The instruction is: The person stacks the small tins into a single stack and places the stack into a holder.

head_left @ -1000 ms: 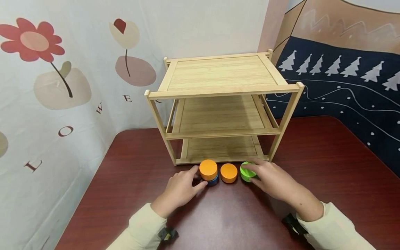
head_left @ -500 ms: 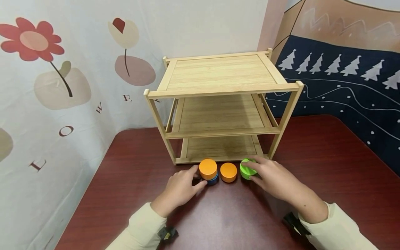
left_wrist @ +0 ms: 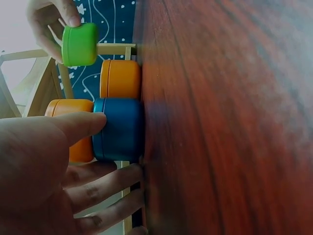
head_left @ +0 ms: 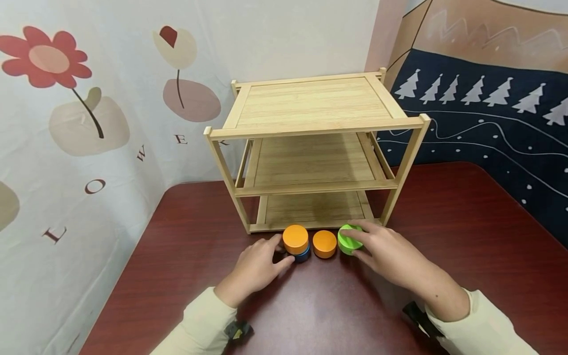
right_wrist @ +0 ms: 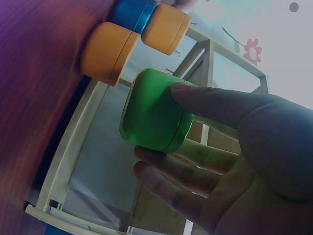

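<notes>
In the head view, my right hand point(head_left: 388, 254) holds a small green lidded jar point(head_left: 348, 240) between thumb and fingers. The right wrist view shows this green jar point(right_wrist: 154, 110) raised off the table. My left hand point(head_left: 255, 266) is at a stack of two jars, an orange jar point(head_left: 295, 238) on top of a blue jar point(head_left: 303, 255). In the left wrist view its thumb lies against the blue jar point(left_wrist: 120, 129) near the lid seam, with the other fingers around the far side. Between the stack and the green jar, a second orange jar point(head_left: 325, 244) stands on the table.
A three-tier wooden shelf point(head_left: 317, 127) stands just behind the jars, its bottom front rail close to them. The dark red table point(head_left: 186, 231) extends to both sides. Printed wall hangings point(head_left: 475, 113) enclose the back and left.
The right hand has lifted the green jar slightly and shifted it a little left, toward the lone orange jar. The left hand and the stack have stayed in place.
</notes>
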{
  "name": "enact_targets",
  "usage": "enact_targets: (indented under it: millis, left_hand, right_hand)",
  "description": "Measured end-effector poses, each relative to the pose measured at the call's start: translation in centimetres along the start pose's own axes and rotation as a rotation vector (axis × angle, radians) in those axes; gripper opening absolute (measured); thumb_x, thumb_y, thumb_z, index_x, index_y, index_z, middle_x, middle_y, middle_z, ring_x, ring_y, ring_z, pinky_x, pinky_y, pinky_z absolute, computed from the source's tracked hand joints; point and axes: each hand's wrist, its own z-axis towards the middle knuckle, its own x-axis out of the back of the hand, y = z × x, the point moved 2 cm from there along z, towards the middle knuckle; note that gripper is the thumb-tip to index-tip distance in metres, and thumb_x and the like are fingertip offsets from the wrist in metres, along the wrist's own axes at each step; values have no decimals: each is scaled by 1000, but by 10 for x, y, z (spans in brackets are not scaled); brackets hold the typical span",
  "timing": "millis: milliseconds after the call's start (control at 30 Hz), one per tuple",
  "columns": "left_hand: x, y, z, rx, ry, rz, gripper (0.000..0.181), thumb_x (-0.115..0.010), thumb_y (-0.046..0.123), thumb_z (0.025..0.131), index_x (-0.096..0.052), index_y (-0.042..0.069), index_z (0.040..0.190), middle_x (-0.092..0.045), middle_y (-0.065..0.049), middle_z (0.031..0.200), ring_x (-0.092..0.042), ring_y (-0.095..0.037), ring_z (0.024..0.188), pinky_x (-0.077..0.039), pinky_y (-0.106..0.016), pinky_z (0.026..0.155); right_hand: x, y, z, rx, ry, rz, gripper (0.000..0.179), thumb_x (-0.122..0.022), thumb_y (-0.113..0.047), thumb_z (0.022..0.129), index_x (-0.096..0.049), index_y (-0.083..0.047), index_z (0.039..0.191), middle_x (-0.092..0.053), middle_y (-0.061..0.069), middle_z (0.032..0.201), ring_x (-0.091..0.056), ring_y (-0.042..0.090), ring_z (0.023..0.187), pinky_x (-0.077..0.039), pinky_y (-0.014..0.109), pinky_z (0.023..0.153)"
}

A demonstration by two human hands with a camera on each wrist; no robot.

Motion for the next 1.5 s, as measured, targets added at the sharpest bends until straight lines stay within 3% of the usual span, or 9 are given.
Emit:
enact_targets:
  millis: [767, 1500]
  left_hand:
    - [0, -1, 0, 7, -9, -6, 60, -68, 47, 92, -58, 8, 136, -72, -2, 112, -65, -28, 110, -51, -53, 92]
    - [-1, -1, 0, -2, -1, -1, 59, -68, 48, 92, -58, 9, 136, -72, -2, 112, -65, -29, 110, -50, -54, 94]
  right_hand:
    - [2, -12, 9, 33, 22, 16, 46, -85, -5, 77, -70, -11, 120, -65, 17, 126, -71, 31, 101, -59, 42, 81]
    - [5, -25, 21, 53, 27, 6, 48, -85, -6, 77, -71, -13, 122, -65, 17, 129, -69, 33, 109, -58, 43, 85]
